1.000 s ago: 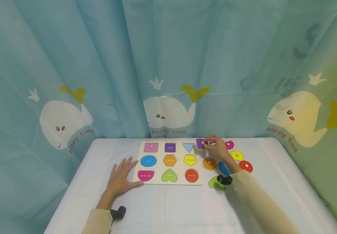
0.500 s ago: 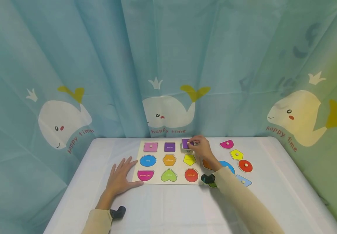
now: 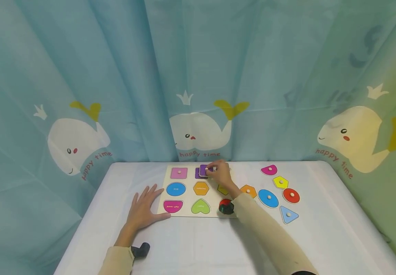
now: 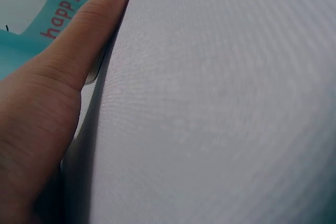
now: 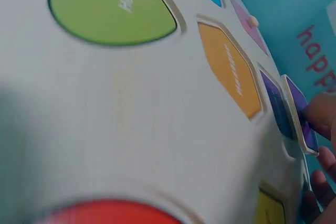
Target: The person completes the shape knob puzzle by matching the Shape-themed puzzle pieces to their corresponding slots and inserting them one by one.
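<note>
My right hand [image 3: 221,173] pinches a purple square puzzle piece [image 3: 202,170] by its small knob. The piece is over the purple square recess [image 5: 276,103] in the back row of a white shape puzzle board [image 3: 188,198], offset to the right of it. In the right wrist view the piece looks slightly raised off the board. My left hand [image 3: 142,211] lies beside the board's left edge with its fingers spread, thumb and fingertips at the edge. A pink piece [image 3: 179,172] with a knob sits in the back left recess. My right hand hides the blue triangle recess.
Right of the board lie loose knobbed pieces: a magenta half round [image 3: 269,170], a yellow pentagon [image 3: 281,182], a red circle [image 3: 291,195], a blue oval [image 3: 268,198], an orange hexagon [image 3: 248,191] and a light blue triangle [image 3: 289,215]. A curtain [image 3: 136,84] hangs behind the table.
My right hand has carried the purple square piece leftward, from right of the board, past the triangle recess, to the square recess. The left hand has stayed in place.
</note>
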`<act>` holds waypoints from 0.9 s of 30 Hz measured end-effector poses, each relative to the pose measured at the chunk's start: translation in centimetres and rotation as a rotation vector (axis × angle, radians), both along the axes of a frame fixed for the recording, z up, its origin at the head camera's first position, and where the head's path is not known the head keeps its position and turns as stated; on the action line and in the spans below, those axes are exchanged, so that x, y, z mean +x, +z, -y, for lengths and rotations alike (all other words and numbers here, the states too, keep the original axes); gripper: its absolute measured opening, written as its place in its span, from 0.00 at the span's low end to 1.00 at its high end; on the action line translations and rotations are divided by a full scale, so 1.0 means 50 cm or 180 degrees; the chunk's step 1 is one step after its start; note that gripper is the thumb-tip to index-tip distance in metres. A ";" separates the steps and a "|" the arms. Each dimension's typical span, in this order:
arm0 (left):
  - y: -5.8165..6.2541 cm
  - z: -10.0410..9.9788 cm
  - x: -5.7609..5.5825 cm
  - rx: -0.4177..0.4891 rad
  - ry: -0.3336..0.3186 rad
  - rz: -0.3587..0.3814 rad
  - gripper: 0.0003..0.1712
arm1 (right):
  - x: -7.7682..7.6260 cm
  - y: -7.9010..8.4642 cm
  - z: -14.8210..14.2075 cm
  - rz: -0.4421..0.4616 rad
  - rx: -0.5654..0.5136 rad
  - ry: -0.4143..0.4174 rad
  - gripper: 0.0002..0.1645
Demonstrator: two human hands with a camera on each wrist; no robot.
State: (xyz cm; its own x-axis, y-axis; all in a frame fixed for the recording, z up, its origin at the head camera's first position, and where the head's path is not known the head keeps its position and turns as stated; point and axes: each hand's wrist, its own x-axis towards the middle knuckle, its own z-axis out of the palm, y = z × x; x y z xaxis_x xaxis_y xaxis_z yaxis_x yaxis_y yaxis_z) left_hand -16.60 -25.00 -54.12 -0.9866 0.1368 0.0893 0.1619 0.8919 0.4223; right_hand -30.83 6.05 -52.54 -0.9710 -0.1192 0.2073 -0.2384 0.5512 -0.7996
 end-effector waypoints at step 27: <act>-0.001 0.002 -0.004 -0.0040 -0.0006 -0.0061 0.58 | 0.004 0.000 0.041 0.0146 0.0466 -0.0060 0.06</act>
State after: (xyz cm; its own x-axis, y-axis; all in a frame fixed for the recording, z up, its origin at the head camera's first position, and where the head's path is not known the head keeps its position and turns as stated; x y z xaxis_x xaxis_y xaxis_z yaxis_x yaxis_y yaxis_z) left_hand -16.79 -25.10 -54.18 -0.9844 0.1398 0.1066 0.1715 0.8967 0.4080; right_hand -30.65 4.01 -52.54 -0.9814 -0.1266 0.1445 -0.1921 0.6668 -0.7200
